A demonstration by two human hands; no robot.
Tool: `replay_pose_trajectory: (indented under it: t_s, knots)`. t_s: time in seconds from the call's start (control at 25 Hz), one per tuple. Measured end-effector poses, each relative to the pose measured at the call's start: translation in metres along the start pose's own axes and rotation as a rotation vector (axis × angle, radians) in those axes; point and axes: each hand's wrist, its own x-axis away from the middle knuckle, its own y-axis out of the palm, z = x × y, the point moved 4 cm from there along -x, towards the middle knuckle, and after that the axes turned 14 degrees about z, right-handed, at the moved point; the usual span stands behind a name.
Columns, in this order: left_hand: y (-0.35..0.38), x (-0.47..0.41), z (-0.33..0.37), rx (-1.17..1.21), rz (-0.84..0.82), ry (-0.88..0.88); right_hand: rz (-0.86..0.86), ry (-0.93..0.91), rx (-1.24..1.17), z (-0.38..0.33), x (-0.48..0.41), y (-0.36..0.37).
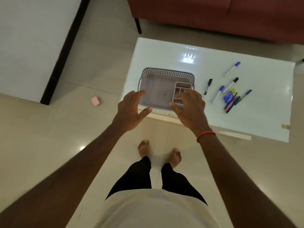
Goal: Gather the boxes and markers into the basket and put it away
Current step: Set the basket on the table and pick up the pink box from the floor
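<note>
Both my left hand (131, 109) and right hand (189, 107) hover open and empty over the basket (153, 89), which holds one pink box (182, 89). Gathering has barely begun: next, I'd reach right for the markers (230, 96).

— Where's the basket (164, 74)?
— At the surface's near left corner, grey, lattice-walled, upright, with a pink box (181, 89) lying in its right end.
— And the markers (230, 89)?
— Scattered flat toward the right of the surface, capped blue or black. A second pink box (95, 101) lies on the floor.
</note>
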Motion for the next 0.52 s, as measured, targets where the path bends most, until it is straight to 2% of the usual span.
replay_pose_trajectory:
  t_s: [0.28,0.52]
  knots:
    - [-0.031,0.047,0.008,-0.004,-0.001,-0.076,-0.062,-0.129,-0.023,-0.04,0.01,-0.015]
    - [-0.061,0.055,-0.01,0.054,0.068,-0.157,-0.096,-0.294,0.015,-0.089,0.019,-0.005]
